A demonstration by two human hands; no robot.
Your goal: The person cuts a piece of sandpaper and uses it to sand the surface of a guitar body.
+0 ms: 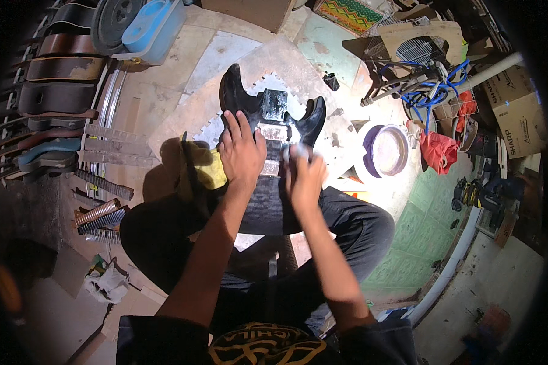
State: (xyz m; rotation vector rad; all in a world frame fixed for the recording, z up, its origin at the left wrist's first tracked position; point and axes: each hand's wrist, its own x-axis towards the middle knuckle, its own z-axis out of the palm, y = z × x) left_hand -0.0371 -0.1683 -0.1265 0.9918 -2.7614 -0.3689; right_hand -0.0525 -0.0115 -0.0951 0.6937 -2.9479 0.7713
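Note:
A black electric guitar body (pixel 271 204) with two horns lies across my lap, its horns pointing away from me. Pale bare cavities (pixel 274 132) show along its middle, and the neck pocket (pixel 275 104) between the horns looks dark and glossy. My left hand (pixel 242 151) rests flat on the left side of the body, fingers stretched out. On the right side, my right hand (pixel 305 173) is smeared by motion, its fingers bent around a small pale thing at the fingertips that I cannot make out. Beside my left wrist is a yellow cloth or pouch (pixel 210 165).
A purple-rimmed round basin (pixel 386 151) stands to the right. Several guitar bodies (pixel 64 67) line the left side, with guitar necks (pixel 106 216) below them. A blue tub (pixel 158 30), blue cable (pixel 429 91), a red bag (pixel 439 152) and cardboard boxes (pixel 514 109) lie farther out.

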